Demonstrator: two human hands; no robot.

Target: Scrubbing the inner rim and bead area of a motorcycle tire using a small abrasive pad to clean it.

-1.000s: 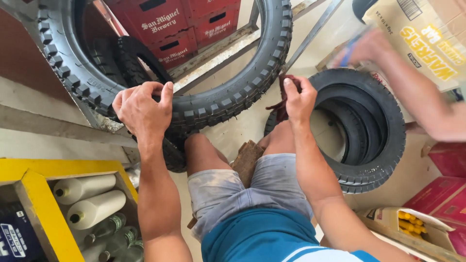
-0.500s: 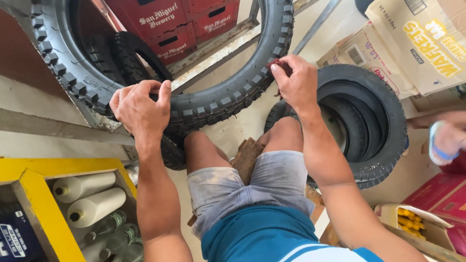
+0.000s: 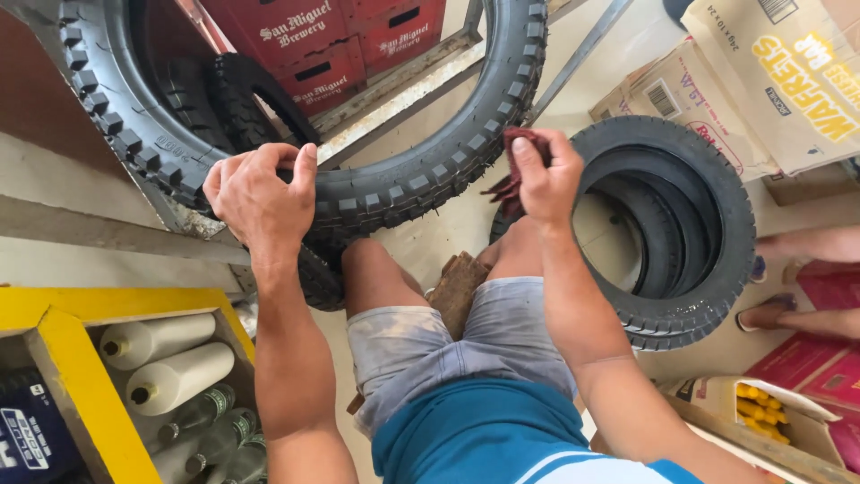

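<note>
A large black knobby tyre [image 3: 430, 170] stands upright in front of my knees. My left hand [image 3: 260, 197] grips its lower tread from above. My right hand [image 3: 546, 179] is closed on a dark red rag [image 3: 520, 161] and presses it against the tyre's right sidewall. I sit on a low wooden block [image 3: 457, 282], knees apart, in grey shorts and a blue shirt.
A stack of smaller black tyres [image 3: 681, 224] lies on the floor to the right. Red crates [image 3: 358, 45] stand behind the big tyre. Cardboard boxes [image 3: 770, 81] are at top right. A yellow rack [image 3: 63, 341] with white tubes and bottles sits at left. Another person's foot [image 3: 788, 314] shows at right.
My right hand with the rag has slid along the tyre, first upward, then back down its right side. The other person's arm has withdrawn to the right edge. My left hand stayed put.
</note>
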